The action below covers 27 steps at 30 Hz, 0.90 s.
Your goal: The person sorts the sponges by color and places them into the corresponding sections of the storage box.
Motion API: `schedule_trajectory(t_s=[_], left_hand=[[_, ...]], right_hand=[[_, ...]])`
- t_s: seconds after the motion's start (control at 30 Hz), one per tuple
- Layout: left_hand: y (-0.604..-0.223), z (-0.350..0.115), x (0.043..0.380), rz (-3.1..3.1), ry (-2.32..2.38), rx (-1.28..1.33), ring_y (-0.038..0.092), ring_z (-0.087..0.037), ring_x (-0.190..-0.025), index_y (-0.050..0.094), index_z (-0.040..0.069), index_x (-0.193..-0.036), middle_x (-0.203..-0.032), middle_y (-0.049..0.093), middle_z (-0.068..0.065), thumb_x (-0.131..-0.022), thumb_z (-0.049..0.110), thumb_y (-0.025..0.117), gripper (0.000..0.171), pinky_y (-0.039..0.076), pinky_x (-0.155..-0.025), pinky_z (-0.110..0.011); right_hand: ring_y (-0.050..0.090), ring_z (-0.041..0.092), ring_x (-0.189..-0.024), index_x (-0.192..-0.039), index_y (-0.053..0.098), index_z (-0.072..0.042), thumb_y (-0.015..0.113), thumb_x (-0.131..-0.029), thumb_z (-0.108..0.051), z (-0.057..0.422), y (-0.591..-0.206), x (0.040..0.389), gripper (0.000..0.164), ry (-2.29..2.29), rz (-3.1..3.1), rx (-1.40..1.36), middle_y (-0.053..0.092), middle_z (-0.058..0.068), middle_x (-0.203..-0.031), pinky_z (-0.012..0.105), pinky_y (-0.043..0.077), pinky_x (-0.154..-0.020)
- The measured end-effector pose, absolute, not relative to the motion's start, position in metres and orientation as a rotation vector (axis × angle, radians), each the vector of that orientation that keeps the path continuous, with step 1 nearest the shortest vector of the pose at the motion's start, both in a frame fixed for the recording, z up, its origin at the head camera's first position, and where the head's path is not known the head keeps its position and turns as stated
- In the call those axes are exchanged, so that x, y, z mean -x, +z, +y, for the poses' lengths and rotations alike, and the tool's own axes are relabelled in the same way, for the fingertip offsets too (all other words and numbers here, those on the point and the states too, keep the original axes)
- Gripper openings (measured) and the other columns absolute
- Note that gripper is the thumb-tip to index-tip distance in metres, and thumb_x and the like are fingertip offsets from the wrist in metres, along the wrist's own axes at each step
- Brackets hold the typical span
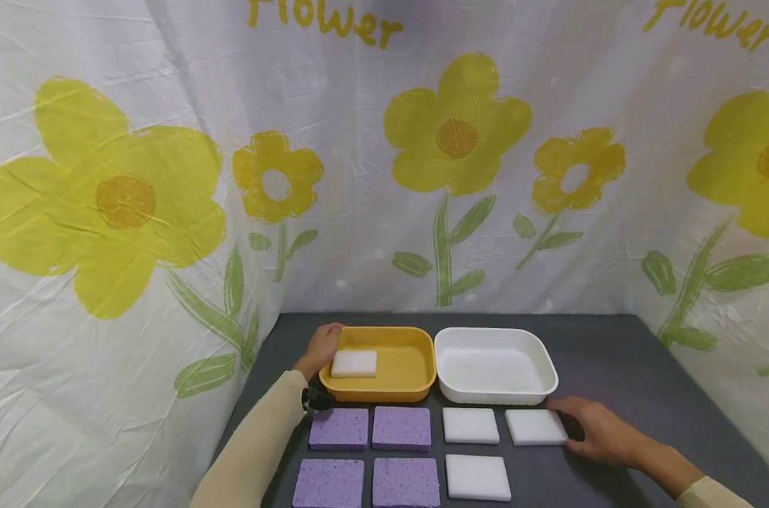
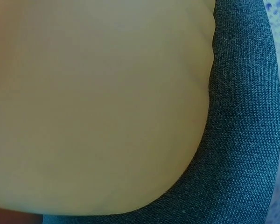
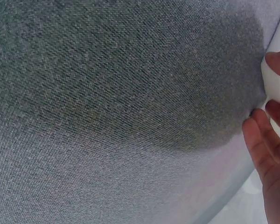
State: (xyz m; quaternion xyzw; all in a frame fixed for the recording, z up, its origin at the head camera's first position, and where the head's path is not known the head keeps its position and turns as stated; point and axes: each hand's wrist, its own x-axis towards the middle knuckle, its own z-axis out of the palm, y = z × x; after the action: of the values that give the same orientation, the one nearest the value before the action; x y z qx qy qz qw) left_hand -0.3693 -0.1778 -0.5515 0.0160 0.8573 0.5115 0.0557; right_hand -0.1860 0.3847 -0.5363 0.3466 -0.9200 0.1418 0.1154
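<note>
In the head view, my left hand (image 1: 321, 349) holds the left rim of a yellow tray (image 1: 410, 389). One white sponge (image 1: 354, 363) lies inside that tray, towards its left side. The tray's wall (image 2: 102, 102) fills most of the left wrist view. At the right, my right hand (image 1: 603, 430) pinches the right end of a white sponge (image 1: 535, 427) lying on the dark cloth, thumb at the near corner and fingers at the far one. The right wrist view has the thumb and fingers (image 3: 259, 142) at its right edge, around the white sponge.
A white tray (image 1: 495, 391) stands beside the yellow one. Two more white sponges (image 1: 470, 426) lie in front of it. Several purple sponges (image 1: 401, 428) are set out in two rows before the yellow tray. A flower-printed curtain (image 1: 353, 275) encloses the dark table (image 1: 613, 353).
</note>
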Motion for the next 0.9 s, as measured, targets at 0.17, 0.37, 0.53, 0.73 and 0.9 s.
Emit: schedule_trajectory(t_s=[0.17,0.37,0.53,0.73,0.9], left_hand=[[-0.549,-0.178,0.369,2.597,1.548,-0.047,0.060,-0.043,-0.139,0.059,0.002,-0.154,-0.153,0.061,-0.023,-0.121,0.028,0.032,0.050,0.045,-0.121,-0.062],[-0.548,-0.177,0.367,2.601,1.554,-0.061,0.060,-0.042,-0.138,0.059,0.001,-0.153,-0.151,0.062,-0.024,-0.121,0.028,0.031,0.051,0.046,-0.120,-0.062],[-0.548,-0.176,0.367,2.611,1.545,-0.058,0.060,-0.043,-0.137,0.059,0.000,-0.153,-0.150,0.062,-0.025,-0.121,0.027,0.031,0.050,0.046,-0.120,-0.062],[-0.547,-0.176,0.366,2.622,1.542,-0.046,0.060,-0.043,-0.138,0.058,-0.001,-0.153,-0.151,0.062,-0.025,-0.121,0.026,0.032,0.050,0.045,-0.121,-0.062],[-0.547,-0.176,0.367,2.618,1.537,-0.048,0.061,-0.043,-0.137,0.059,0.000,-0.153,-0.151,0.062,-0.024,-0.121,0.026,0.032,0.049,0.045,-0.121,-0.062]], right_hand=[[0.074,0.020,-0.103,-0.124,0.074,-0.001,0.100,-0.064,-0.015,0.383,-0.538,0.185,0.067,0.391,-2.675,-0.996,0.079,0.006,-0.115,0.041,0.062,-0.084],[0.074,0.020,-0.105,-0.124,0.074,-0.003,0.099,-0.063,-0.014,0.381,-0.538,0.184,0.066,0.395,-2.674,-0.997,0.079,0.005,-0.115,0.041,0.062,-0.085],[0.074,0.019,-0.103,-0.121,0.075,-0.002,0.099,-0.064,-0.012,0.380,-0.536,0.184,0.062,0.395,-2.685,-1.003,0.079,0.004,-0.113,0.040,0.062,-0.084],[0.073,0.013,-0.101,-0.119,0.076,-0.003,0.098,-0.065,-0.011,0.383,-0.531,0.181,0.059,0.447,-2.711,-0.998,0.079,0.004,-0.111,0.035,0.062,-0.082],[0.069,0.003,-0.097,-0.117,0.074,-0.001,0.097,-0.064,-0.005,0.389,-0.526,0.178,0.058,0.559,-2.702,-1.024,0.078,0.005,-0.107,0.030,0.061,-0.074]])
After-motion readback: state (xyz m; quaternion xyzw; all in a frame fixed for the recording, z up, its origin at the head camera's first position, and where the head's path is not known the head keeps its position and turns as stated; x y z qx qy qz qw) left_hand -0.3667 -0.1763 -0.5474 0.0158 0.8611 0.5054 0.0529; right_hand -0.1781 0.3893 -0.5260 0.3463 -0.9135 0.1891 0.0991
